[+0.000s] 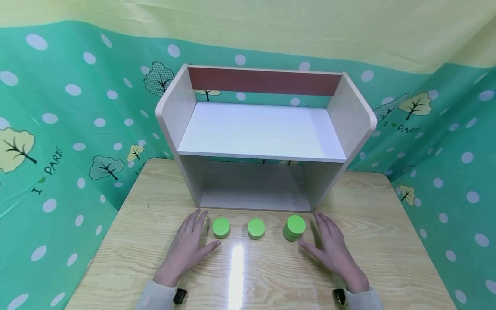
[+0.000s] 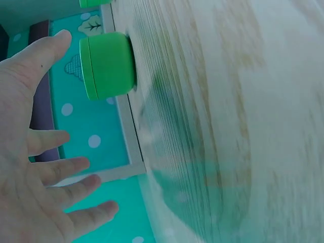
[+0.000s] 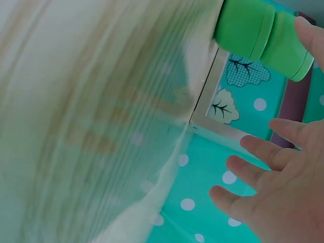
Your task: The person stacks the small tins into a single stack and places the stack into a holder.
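Observation:
Three spots on the wooden table hold round green lidded containers in a row. The left container stands just right of my left hand, whose fingers are spread beside it with a gap between. A single middle container is farther from both hands. On the right is a stack of two, its upper container sitting on a lower container. My right hand lies beside that stack, fingers spread and thumb pointing toward it. Neither hand grips anything.
Behind the containers stands a white two-level shelf with a dark red back strip. The wooden table extends toward me and to both sides. A green dotted curtain surrounds the table's back and sides.

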The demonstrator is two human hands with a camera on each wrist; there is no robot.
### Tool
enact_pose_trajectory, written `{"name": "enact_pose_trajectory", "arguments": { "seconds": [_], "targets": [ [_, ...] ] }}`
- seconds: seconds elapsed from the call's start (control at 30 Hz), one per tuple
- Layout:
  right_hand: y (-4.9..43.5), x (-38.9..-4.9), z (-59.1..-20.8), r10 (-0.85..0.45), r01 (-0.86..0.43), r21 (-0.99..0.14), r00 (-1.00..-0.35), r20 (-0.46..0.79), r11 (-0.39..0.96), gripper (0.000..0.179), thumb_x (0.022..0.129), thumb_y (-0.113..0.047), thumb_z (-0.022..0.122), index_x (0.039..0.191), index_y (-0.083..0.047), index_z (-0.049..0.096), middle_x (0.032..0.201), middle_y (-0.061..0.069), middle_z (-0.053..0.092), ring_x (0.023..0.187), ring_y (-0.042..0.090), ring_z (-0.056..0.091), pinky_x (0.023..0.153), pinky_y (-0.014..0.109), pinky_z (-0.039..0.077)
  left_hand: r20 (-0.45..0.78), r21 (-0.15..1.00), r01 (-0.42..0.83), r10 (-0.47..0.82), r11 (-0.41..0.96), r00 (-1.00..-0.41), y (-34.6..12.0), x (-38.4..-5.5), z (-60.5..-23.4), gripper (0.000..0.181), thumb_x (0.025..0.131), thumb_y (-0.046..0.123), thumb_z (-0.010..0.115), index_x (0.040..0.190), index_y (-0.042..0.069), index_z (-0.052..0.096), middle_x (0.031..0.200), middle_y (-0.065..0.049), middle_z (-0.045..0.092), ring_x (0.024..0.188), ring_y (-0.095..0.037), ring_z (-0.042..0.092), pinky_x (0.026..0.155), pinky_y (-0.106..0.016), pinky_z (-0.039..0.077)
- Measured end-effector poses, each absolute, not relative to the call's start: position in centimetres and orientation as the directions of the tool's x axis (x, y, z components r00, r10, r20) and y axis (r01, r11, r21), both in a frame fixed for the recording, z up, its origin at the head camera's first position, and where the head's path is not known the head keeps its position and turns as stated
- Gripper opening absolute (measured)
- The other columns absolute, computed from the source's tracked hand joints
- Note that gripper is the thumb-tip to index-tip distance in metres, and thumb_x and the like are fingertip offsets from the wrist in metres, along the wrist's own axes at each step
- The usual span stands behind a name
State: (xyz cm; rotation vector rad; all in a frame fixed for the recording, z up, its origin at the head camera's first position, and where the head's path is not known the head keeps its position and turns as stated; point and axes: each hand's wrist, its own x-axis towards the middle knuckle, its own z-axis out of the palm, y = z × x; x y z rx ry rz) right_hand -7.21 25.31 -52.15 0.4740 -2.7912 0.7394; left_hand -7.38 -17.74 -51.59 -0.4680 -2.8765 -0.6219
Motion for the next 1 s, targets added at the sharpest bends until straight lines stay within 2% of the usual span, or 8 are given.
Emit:
{"name": "enact_pose_trajectory", "arguments": {
  "seconds": [0.27, 0.4, 0.57, 0.83, 1.0],
  "targets": [
    [24.7, -7.1, -51.8, -0.208, -0.263, -0.638, -0.965, 0.161, 0.724, 0.096, 0.086, -0.039, 0.08, 0.153, 0.004, 0.028, 0.152, 0.028, 0.034, 0.138, 0.048, 0.031, 0.109, 0.067, 0.032, 0.221, 0.517, 0.346, 0.268, 0.783, -0.938, -17.3, -7.5, -51.7, 0.097, 0.084, 0.057, 0.075, 0.153, 0.002, 0.036, 0.155, -0.022, 0.035, 0.14, -0.04, 0.035, 0.11, -0.059, 0.037],
    [24.4, -7.2, -51.8, -0.207, -0.249, -0.675, -0.968, 0.143, 0.695, 0.093, 0.086, -0.031, 0.082, 0.153, 0.004, 0.028, 0.153, 0.027, 0.034, 0.138, 0.047, 0.033, 0.11, 0.066, 0.033, 0.218, 0.543, 0.335, 0.257, 0.77, -0.942, -17.0, -7.6, -51.7, 0.096, 0.083, 0.054, 0.078, 0.153, 0.003, 0.037, 0.155, -0.021, 0.036, 0.139, -0.04, 0.036, 0.11, -0.059, 0.037],
    [24.3, -7.4, -51.9, -0.211, -0.276, -0.705, -0.961, 0.181, 0.653, 0.092, 0.082, -0.017, 0.085, 0.153, 0.003, 0.03, 0.149, 0.026, 0.04, 0.132, 0.045, 0.042, 0.107, 0.064, 0.038, 0.219, 0.594, 0.327, 0.244, 0.735, -0.945, -16.7, -7.8, -52.0, 0.094, 0.081, 0.044, 0.083, 0.151, 0.0, 0.038, 0.154, -0.022, 0.037, 0.139, -0.041, 0.036, 0.111, -0.06, 0.035],
    [23.7, -7.8, -52.0, -0.227, -0.297, -0.768, -0.953, 0.201, 0.567, 0.09, 0.08, -0.007, 0.085, 0.151, 0.004, 0.031, 0.142, 0.029, 0.047, 0.127, 0.046, 0.048, 0.103, 0.059, 0.044, 0.181, 0.661, 0.295, 0.235, 0.69, -0.955, -16.6, -8.0, -52.2, 0.088, 0.083, 0.035, 0.083, 0.151, 0.003, 0.038, 0.152, -0.02, 0.04, 0.137, -0.04, 0.039, 0.11, -0.06, 0.037],
    [23.3, -8.0, -52.2, -0.228, -0.29, -0.777, -0.955, 0.192, 0.558, 0.087, 0.08, 0.0, 0.083, 0.151, 0.004, 0.032, 0.138, 0.025, 0.052, 0.124, 0.044, 0.052, 0.101, 0.058, 0.047, 0.168, 0.7, 0.28, 0.231, 0.657, -0.958, -16.2, -8.1, -52.1, 0.081, 0.084, 0.027, 0.084, 0.149, 0.003, 0.043, 0.149, -0.017, 0.046, 0.135, -0.037, 0.044, 0.109, -0.058, 0.039]
  ]
}}
